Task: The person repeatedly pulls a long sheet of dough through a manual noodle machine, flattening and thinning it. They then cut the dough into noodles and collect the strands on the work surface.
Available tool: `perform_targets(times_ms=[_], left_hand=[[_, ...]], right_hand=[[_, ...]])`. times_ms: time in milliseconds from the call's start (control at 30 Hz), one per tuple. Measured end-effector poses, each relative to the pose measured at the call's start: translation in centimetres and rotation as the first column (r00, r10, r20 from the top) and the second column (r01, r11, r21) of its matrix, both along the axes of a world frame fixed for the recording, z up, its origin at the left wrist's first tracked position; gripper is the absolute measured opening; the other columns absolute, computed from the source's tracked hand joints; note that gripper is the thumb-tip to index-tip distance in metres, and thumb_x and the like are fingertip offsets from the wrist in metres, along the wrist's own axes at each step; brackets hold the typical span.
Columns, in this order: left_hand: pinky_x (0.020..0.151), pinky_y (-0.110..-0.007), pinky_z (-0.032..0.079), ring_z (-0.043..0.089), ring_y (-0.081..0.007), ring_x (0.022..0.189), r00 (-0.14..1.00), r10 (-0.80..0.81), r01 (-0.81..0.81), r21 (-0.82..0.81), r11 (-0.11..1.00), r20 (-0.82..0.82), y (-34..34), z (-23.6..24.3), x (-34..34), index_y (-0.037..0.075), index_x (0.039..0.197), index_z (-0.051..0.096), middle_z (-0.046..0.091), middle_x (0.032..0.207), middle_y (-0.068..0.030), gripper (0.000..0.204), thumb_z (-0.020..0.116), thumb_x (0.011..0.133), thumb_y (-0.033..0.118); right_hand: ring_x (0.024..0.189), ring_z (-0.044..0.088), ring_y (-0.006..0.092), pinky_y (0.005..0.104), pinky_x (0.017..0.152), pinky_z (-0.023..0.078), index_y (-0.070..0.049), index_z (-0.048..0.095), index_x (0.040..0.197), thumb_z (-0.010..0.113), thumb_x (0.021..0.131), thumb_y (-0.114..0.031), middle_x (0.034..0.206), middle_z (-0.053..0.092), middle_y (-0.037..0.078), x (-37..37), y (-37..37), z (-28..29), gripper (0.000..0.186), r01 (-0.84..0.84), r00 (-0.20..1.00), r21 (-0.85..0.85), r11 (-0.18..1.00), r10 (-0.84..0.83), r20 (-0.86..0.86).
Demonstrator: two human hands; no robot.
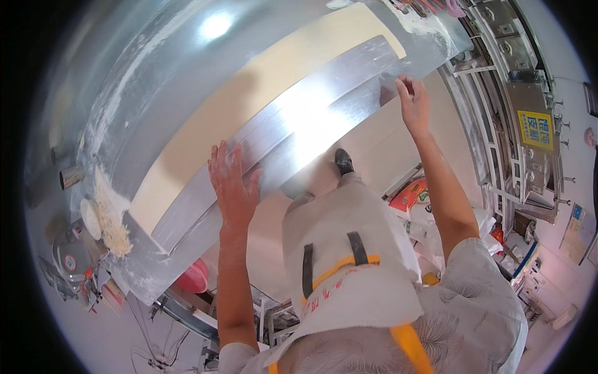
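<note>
A long pale sheet of dough lies across the metal table, running from lower left to upper right. Along its near side rests a long, wide metal straightedge with thin lines on it. My left hand, dusted with flour, is over the straightedge's left half with fingers spread; whether it presses down is not clear. Off by the straightedge's right end, near the table's front edge, my right hand hovers with loosely bent fingers and nothing visible in them.
At the table's left end sit a heap of flour and scraps, a white bowl, a metal cylinder and a scale. A pink basin is below. A metal rack and steel cabinet stand right, with bags beneath.
</note>
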State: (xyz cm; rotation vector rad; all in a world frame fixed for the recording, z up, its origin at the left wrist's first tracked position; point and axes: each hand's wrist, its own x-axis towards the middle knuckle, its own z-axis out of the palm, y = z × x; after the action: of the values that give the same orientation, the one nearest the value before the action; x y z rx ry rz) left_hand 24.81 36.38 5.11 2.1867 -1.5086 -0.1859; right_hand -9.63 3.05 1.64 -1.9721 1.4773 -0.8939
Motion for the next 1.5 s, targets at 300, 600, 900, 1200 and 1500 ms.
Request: perform_targets(times_ms=[300, 600, 900, 1200, 1500], left_hand=[[0.131, -0.058, 0.020, 0.030, -0.0457, 0.159, 0.996, 0.030, -0.043, 0.160, 0.986, 0.080, -2.7, -4.0, -1.0, 0.004, 0.165, 0.040, 0.037, 0.170, -0.0248, 0.076, 0.073, 0.098, 0.023], [0.129, -0.051, 0.028, 0.036, -0.0407, 0.156, 0.999, 0.030, -0.037, 0.211, 0.977, 0.039, -3.7, -3.6, -0.8, 0.005, 0.166, 0.041, 0.039, 0.169, -0.0227, 0.075, 0.070, 0.103, 0.034], [0.129, -0.049, 0.028, 0.037, -0.0384, 0.156, 0.998, 0.016, -0.027, 0.195, 0.980, 0.056, -4.2, -3.6, -0.5, 0.006, 0.165, 0.044, 0.040, 0.169, -0.0203, 0.071, 0.070, 0.104, 0.033], [0.126, -0.050, 0.033, 0.040, -0.0395, 0.153, 0.998, 0.051, -0.055, 0.184, 0.981, 0.023, -4.7, -3.7, -0.8, 0.007, 0.162, 0.048, 0.042, 0.167, -0.0210, 0.073, 0.075, 0.099, 0.032], [0.129, -0.061, 0.024, 0.040, -0.0403, 0.153, 0.983, 0.012, -0.032, 0.108, 0.994, 0.186, -2.2, -5.3, 2.3, 0.010, 0.164, 0.044, 0.044, 0.166, -0.0174, 0.089, 0.074, 0.094, 0.056]], right_hand=[[0.104, 0.064, 0.0230, 0.0356, 0.092, 0.052, -0.004, 0.072, 0.128, 0.067, 0.106, -0.017, 0.116, 0.067, 0.011, -0.5, -8.8, -6.6, 0.026, -0.188, 0.982, -0.172, 0.967, 0.185, -0.034], [0.108, 0.067, 0.0282, 0.0360, 0.096, 0.052, -0.007, 0.080, 0.119, 0.071, 0.101, -0.024, 0.115, 0.071, 0.014, -1.0, -9.9, -5.8, 0.026, -0.162, 0.966, -0.022, 0.987, 0.163, 0.199], [0.108, 0.070, 0.0249, 0.0347, 0.098, 0.053, -0.006, 0.082, 0.119, 0.073, 0.100, -0.024, 0.115, 0.074, 0.014, -0.7, -10.1, -5.5, 0.028, -0.135, 0.956, 0.051, 0.990, 0.116, 0.269], [0.105, 0.070, 0.0241, 0.0350, 0.096, 0.053, -0.005, 0.083, 0.113, 0.076, 0.098, -0.026, 0.110, 0.076, 0.012, 0.0, -10.5, -6.2, 0.026, -0.068, 0.958, 0.062, 0.996, 0.048, 0.282], [0.083, 0.067, 0.0115, 0.0243, 0.069, 0.057, -0.001, 0.081, 0.117, 0.080, 0.100, -0.025, 0.099, 0.076, 0.006, 0.3, -11.3, -7.7, 0.030, 0.143, 0.910, 0.243, 0.959, -0.224, 0.349]])
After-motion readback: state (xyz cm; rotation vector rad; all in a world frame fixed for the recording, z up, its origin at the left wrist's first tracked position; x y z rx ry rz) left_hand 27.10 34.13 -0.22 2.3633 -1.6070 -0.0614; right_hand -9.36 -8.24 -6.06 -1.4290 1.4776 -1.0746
